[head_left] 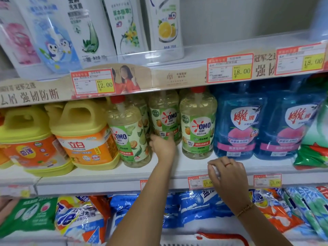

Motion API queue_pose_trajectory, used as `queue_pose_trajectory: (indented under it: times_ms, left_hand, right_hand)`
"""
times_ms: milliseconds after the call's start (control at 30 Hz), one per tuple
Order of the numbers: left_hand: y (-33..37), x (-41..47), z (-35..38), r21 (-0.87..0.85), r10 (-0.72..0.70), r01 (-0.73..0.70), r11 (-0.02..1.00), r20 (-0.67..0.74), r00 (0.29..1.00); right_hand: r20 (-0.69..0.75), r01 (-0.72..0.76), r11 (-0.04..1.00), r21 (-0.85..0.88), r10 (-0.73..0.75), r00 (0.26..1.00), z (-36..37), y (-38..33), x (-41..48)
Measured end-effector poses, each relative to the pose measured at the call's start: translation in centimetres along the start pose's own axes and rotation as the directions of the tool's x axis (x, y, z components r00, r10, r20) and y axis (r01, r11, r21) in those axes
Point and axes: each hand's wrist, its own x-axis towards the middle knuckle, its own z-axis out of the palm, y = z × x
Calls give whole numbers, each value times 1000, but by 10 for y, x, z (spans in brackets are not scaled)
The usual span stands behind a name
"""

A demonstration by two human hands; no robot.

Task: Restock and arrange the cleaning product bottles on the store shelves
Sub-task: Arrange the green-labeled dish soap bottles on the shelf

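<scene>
Three clear OMO dish-soap bottles with red pump caps stand on the middle shelf. One stands at the front left, one at the front right, and one sits further back between them. My left hand reaches into the gap and grips the base of the rear OMO bottle. My right hand rests on the shelf's front lip below the right OMO bottle. Its fingers are curled together with nothing in them.
Yellow-orange detergent jugs stand left of the OMO bottles, and blue jugs stand to the right. White refill pouches fill the top shelf. Detergent powder bags lie on the shelf below. Price tags line the shelf edges.
</scene>
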Motion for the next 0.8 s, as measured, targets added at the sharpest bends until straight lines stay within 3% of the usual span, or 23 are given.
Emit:
queue_pose_trajectory:
  times_ms: [300,533,667,800]
  left_hand:
    - [-6,16,17,-19,14,-14,1000,4,1000]
    - [5,14,23,-139,-173,159,977,-95,980]
    - [-3,13,21,-220,-85,38,975,-211,974]
    - [-6,14,19,-175,-16,-18,984,-190,982]
  right_hand:
    - [-22,39,999,-20,-39,999,3,3,-1]
    - [6,33,999,-15,-33,999,0,3,-2]
    - [27,14,1000,-11,-14,1000,-1,2,-2]
    - [11,8,1000,-8,-8,1000,-1,1,-1]
